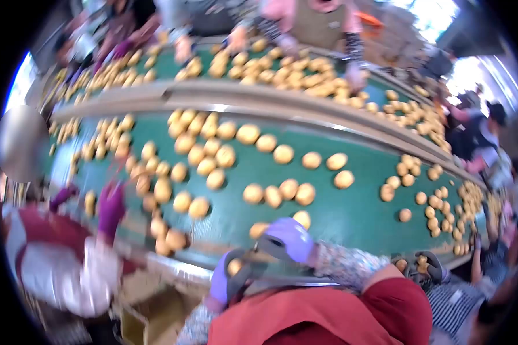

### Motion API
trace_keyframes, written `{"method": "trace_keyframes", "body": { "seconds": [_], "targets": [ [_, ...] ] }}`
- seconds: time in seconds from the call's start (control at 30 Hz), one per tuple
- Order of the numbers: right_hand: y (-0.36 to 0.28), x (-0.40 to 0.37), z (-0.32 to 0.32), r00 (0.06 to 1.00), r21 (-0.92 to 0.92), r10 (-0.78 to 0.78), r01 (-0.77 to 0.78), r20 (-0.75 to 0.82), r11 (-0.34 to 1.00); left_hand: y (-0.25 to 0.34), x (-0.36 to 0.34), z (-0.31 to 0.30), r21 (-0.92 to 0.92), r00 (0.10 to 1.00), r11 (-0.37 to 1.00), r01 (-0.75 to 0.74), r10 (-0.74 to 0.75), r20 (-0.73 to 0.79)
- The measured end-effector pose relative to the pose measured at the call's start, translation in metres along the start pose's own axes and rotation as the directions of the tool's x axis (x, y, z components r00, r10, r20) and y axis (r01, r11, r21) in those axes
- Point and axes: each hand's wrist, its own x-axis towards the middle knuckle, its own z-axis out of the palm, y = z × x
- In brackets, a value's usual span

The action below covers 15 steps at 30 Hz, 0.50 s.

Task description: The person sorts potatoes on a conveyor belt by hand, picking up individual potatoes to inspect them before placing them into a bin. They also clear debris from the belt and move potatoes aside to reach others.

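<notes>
My left hand (223, 278), in a purple glove with a grey palm, is at the belt's near edge. Its fingers curl around a potato (235, 267). To the right, my right hand (289, 238), gloved the same way, hangs over the near side of the green conveyor belt (362, 218). Its fingers look bent and pressed together, their tips pointing left; whatever they hold is hidden. Just beyond that hand lie one potato (258, 230) at its left and another potato (302, 219) behind it. A short row of potatoes (273, 196) rests farther in.
A metal divider (224, 99) separates this belt from a second belt with many potatoes (305, 75). At left, a co-worker's purple-gloved hand (110, 208) reaches over the belt. Another co-worker's gloved hand (434, 265) is close on my right. A yellowish crate (135, 322) stands below left.
</notes>
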Motion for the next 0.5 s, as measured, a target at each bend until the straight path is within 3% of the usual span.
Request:
{"method": "trace_keyframes", "body": {
  "seconds": [0.03,0.07,0.1,0.13,0.17,0.2,0.3,0.4,0.43,0.5],
  "targets": [
    [0.002,0.047,0.002,0.985,0.054,-0.037,0.046,-0.168,0.997,0.005,0.0,-0.011,0.007,0.996,0.997,0.077,-0.076,-0.054],
    [0.0,0.092,-0.005,0.97,-0.129,-0.037,0.005,-0.24,0.992,-0.004,0.006,-0.025,0.115,0.997,0.991,-0.062,0.068,-0.046],
    [-0.003,0.135,-0.017,0.983,-0.152,0.033,-0.062,-0.183,0.986,-0.009,0.012,-0.037,0.212,0.978,0.958,-0.192,0.205,-0.041],
    [0.019,0.167,-0.009,0.986,-0.249,0.0,-0.043,-0.167,0.967,-0.008,0.014,-0.044,0.151,0.985,0.974,-0.166,0.171,-0.023],
    [0.036,0.199,0.001,0.991,-0.41,0.129,-0.129,-0.027,0.903,-0.001,0.014,-0.044,0.089,0.99,0.986,-0.142,0.144,-0.012],
    [0.056,0.217,0.019,0.972,-0.537,0.228,-0.163,0.056,0.828,0.025,0.008,-0.043,0.095,0.999,0.995,-0.011,0.008,0.033],
    [0.079,0.244,0.053,0.91,-0.49,0.405,-0.311,0.094,0.814,0.042,0.011,-0.052,0.063,0.988,0.996,0.059,-0.068,0.137],
    [0.097,0.26,0.032,0.877,-0.284,0.349,-0.26,0.33,0.923,0.047,0.021,-0.068,0.039,0.974,0.991,0.127,-0.132,0.185],
    [0.057,0.262,-0.01,0.866,-0.051,0.327,-0.333,0.378,0.941,0.051,0.024,-0.072,0.031,0.966,0.988,0.153,-0.157,0.204],
    [0.007,0.268,-0.068,0.765,0.39,0.549,-0.644,0.336,0.658,0.057,0.032,-0.08,0.021,0.948,0.981,0.192,-0.191,0.255]
  ]
}}
